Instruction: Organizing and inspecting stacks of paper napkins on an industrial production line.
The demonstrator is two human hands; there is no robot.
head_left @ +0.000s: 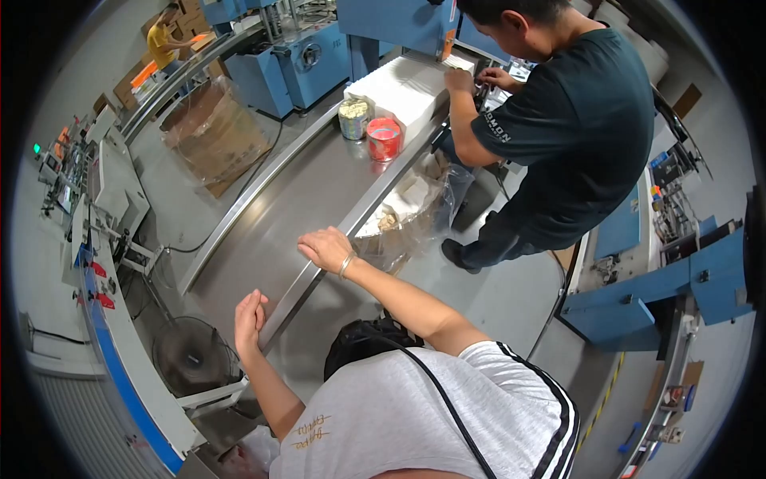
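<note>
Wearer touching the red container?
No, the red container stands on the metal surface, well apart from the left hand and right hand.

Two tins (353,120) (384,142), two co-workers (574,128) (163,49), one fan (191,358)

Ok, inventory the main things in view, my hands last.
Metal trough: one, silver, centre.
Red canister: one, red, on trough.
Pale-topped canister: one, yellowish top, beside red canister.
White stack: one, white, trough's far end.
Cardboard carton: one, brown, floor left.
Plastic bag: one, clear, right of trough.
Round fan: one, dark, lower left.
Machines: several, blue, top and right.
Co-workers: two, dark and yellow shirts, top.
Left hand: one, bare, trough's near end.
Right hand: one, bare, over trough's right rim.
</note>
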